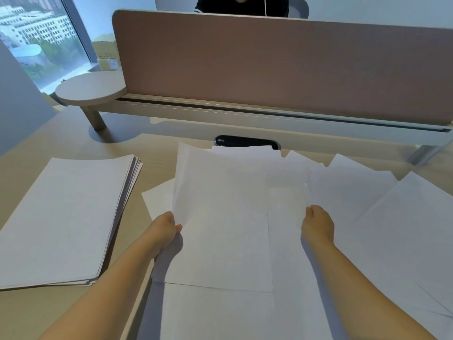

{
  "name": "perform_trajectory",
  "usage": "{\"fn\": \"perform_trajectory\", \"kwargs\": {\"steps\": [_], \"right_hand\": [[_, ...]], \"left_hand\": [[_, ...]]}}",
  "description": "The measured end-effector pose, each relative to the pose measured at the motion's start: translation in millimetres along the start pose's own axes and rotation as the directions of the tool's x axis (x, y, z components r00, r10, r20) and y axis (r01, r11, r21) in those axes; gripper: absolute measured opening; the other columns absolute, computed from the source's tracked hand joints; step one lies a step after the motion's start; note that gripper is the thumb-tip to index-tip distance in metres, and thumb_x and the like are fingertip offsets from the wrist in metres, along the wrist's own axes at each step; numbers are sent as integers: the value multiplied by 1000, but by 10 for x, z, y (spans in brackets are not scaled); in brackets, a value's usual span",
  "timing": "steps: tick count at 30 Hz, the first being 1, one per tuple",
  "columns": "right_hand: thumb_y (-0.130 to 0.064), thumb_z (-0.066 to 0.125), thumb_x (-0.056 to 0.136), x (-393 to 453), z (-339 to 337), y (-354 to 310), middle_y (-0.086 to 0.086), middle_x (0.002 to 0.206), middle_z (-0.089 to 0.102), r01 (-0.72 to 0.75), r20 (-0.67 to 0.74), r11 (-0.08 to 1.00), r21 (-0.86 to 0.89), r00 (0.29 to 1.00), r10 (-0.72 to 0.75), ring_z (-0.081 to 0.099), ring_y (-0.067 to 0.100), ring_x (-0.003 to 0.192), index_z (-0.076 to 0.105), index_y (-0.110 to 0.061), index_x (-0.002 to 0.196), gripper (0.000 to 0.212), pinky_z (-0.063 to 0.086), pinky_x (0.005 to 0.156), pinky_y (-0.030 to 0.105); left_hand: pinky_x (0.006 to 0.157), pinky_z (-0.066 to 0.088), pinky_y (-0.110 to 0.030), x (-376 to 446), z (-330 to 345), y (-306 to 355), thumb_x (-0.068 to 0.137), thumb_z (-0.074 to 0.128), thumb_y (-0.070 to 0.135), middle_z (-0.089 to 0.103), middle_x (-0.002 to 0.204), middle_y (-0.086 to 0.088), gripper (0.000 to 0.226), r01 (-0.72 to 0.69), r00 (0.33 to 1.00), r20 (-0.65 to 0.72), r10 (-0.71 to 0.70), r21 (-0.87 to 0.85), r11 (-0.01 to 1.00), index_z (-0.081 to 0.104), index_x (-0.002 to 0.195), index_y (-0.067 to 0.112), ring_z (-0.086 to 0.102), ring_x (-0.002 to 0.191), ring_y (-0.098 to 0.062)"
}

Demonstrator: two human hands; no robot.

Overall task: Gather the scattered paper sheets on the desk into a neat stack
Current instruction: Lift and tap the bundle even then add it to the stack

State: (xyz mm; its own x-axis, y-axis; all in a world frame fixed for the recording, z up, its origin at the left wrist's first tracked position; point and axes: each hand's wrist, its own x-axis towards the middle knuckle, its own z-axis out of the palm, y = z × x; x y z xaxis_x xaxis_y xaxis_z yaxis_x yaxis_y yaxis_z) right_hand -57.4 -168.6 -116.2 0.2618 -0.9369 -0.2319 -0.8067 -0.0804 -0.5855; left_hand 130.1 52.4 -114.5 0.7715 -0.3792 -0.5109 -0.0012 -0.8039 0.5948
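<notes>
A thick stack of white paper [63, 217] lies on the desk at the left, its edges a little fanned. Several loose white sheets [382, 217] overlap across the middle and right of the desk. I hold one white sheet [228, 204], or a few together, lifted above the loose ones. My left hand [163, 231] pinches its lower left edge. My right hand [318, 225] grips its lower right edge, fingers curled behind the paper.
The light wooden desk [152, 153] ends at a brown divider panel [282, 67] with a white rail below. A black cable port [245, 141] sits behind the sheets. A small round shelf [90, 90] stands at the back left. A person sits beyond the divider.
</notes>
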Motion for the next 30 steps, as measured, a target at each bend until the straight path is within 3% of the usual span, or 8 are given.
{"fn": "perform_trajectory", "kwargs": {"steps": [4,9,14,18,21,24,28,30], "right_hand": [[-36,38,96,-31,-19,56,15,133,40,-21,61,948,-318,997,42,39,34,123,40,-7,131,46,37,98,41],[-23,43,93,-122,41,71,15,129,38,-58,162,969,-240,982,99,46,33,115,38,-1,127,40,43,89,39],[-23,40,87,-244,115,26,3,86,54,-21,236,975,-221,969,74,53,28,92,47,-18,87,9,33,72,30],[-30,49,88,-276,-74,59,11,127,44,-53,81,943,-328,993,84,44,31,116,43,-12,126,42,38,90,38],[-26,52,89,-266,-120,157,15,130,38,-101,119,960,-260,984,136,42,34,118,37,-3,129,49,41,92,40],[-16,50,88,-337,-20,185,13,114,43,-96,201,994,-42,974,103,48,33,108,43,0,112,30,40,79,32],[-13,40,91,-467,123,121,3,95,47,-104,316,990,99,946,68,48,18,76,41,-10,93,3,38,65,25],[-10,37,93,-469,160,114,0,82,42,-104,340,986,132,939,53,42,12,65,35,-12,73,20,35,57,23]], "left_hand": [[71,43,-31,-11,28,-15,91,51,14,54,92,-11,13,33,999,16,-31,-164,986,49,94,2,53,86,-26],[78,39,-33,-124,216,86,95,47,18,47,98,-9,22,59,998,15,-57,-315,947,32,105,6,47,94,-27],[88,41,-35,-168,379,116,94,49,15,47,108,-10,38,110,992,94,-80,-371,922,33,125,-2,48,103,-27],[66,40,-32,-205,304,35,93,47,9,51,83,-13,11,138,988,107,-107,-353,925,48,85,1,51,77,-28],[53,35,-28,-226,289,-15,92,47,6,45,71,-11,20,120,990,111,-84,-372,920,43,73,6,44,60,-24],[72,39,-32,-246,382,-33,90,53,6,46,94,-10,10,100,993,95,-68,-396,913,44,88,3,45,85,-23],[78,43,-35,-263,421,-34,75,65,6,53,106,-13,36,64,997,63,-43,-379,923,47,104,-6,51,94,-24],[87,44,-40,-287,378,-57,80,63,0,57,114,-20,38,45,999,4,-47,-365,930,47,114,-8,55,104,-33]]}}
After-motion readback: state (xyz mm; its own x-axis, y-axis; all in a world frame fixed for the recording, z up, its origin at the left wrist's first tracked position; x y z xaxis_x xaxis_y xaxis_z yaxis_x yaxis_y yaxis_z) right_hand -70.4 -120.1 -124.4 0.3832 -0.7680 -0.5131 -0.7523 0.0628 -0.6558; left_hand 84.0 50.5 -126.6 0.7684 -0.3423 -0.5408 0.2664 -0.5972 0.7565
